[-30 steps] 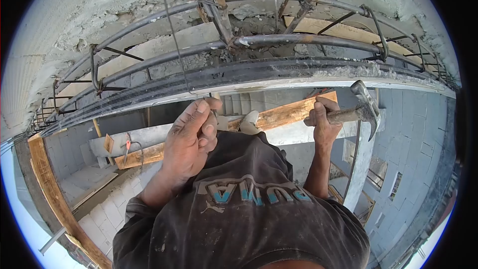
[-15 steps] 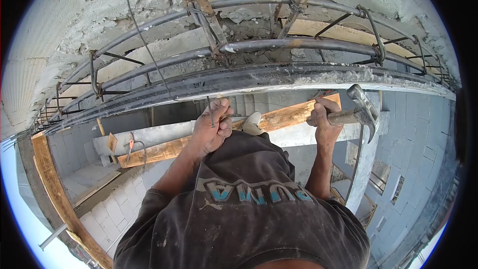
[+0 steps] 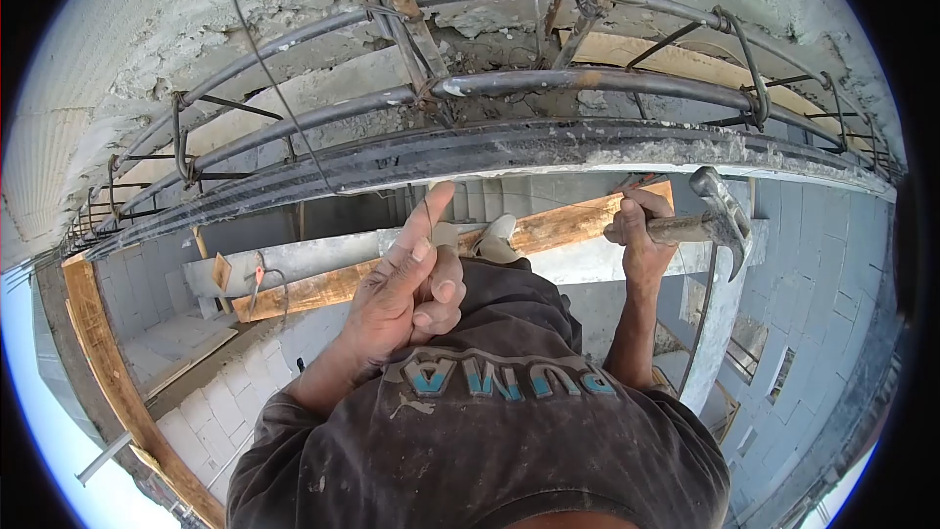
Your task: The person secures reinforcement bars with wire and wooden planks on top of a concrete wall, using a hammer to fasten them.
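Note:
My right hand (image 3: 644,235) is wrapped round the wooden handle of a claw hammer (image 3: 723,220), whose metal head points to the right. Below the long beam edge, my left hand (image 3: 406,289) is raised in front of the shirt, with the index finger stretched up and the other fingers curled in. A thin dark line, like wire or a nail, shows beside that index finger; whatever lies within the curled fingers is hidden. Just above the left fingertip runs the beam's dark front board (image 3: 470,155). A thin wire (image 3: 264,69) slants down to this board.
Behind the board runs a cage of steel rebar (image 3: 587,81) with stirrups, against rough concrete (image 3: 294,0). Below, a brown plank (image 3: 568,225) crosses under me, with red-handled pliers (image 3: 258,276) at its left end. A block wall (image 3: 818,264) rises on the right.
My left hand has come nearer and turned, its index finger now extended; the dark nail-like piece that hung from its fingers shows less. My right hand keeps hold of the hammer, almost still.

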### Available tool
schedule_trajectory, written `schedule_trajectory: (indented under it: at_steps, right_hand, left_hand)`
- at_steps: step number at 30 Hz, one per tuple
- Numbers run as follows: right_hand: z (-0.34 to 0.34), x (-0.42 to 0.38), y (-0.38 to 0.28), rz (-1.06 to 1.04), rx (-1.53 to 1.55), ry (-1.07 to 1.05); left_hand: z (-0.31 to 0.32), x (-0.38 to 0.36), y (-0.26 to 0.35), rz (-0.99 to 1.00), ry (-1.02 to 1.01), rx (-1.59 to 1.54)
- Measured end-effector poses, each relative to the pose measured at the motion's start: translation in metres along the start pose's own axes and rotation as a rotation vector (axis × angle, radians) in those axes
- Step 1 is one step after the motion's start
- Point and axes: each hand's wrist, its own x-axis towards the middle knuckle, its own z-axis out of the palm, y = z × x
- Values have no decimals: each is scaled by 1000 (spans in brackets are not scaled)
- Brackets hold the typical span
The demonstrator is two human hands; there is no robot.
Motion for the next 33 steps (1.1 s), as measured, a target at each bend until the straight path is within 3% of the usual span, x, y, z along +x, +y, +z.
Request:
schedule_trajectory:
  at_steps: [6, 12, 15, 18, 23, 29, 33]
  right_hand:
    - [2, -1, -4, -5, -16, 15]
    - [-1, -2, -3, 16, -7, 15]
    - [0, -4, -1, 23, -9, 30]
    - [0, -4, -3, 30, -9, 26]
    - [-5, -5, 0, 41, -15, 41]
    - [-2, -1, -3, 29, 7, -4]
    - [-2, -1, 0, 18, -14, 1]
  left_hand:
    - [-45, -3, 18, 116, 238, 78]
    - [-99, 13, 4, 61, 501, 261]
    - [-113, 39, -19, 63, 492, 302]
    - [-88, 66, -36, 78, 474, 391]
    - [-45, 65, -60, 193, 215, 321]
    - [9, 24, -28, 157, 181, 212]
    - [4, 1, 3, 160, 206, 97]
